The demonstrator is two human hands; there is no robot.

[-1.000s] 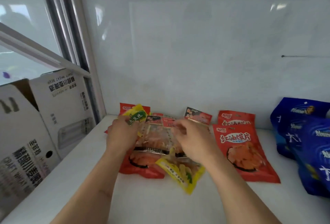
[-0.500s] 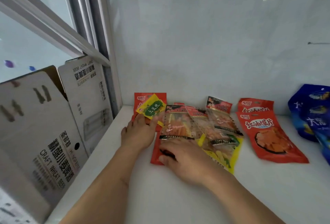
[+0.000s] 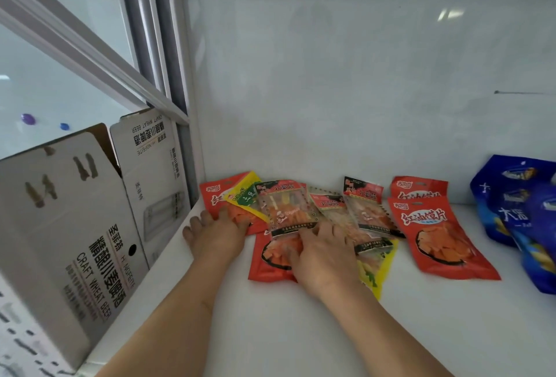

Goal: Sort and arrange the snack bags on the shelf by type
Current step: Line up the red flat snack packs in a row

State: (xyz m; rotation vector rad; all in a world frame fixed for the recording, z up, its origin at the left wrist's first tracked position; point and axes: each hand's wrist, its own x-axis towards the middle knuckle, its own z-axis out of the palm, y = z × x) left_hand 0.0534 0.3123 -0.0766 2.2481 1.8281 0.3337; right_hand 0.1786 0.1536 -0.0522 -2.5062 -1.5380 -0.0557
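Head view: right hand farther forward.

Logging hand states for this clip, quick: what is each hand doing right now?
Left hand: open, fingers flat on the red bag at the back left.
Right hand: open, fingers spread, pressing on the pile of bags.

Glossy red plastic pouches with white lettering right of the right hand; yellow-green packet above the left hand; dark blue bags far right; white shelf.
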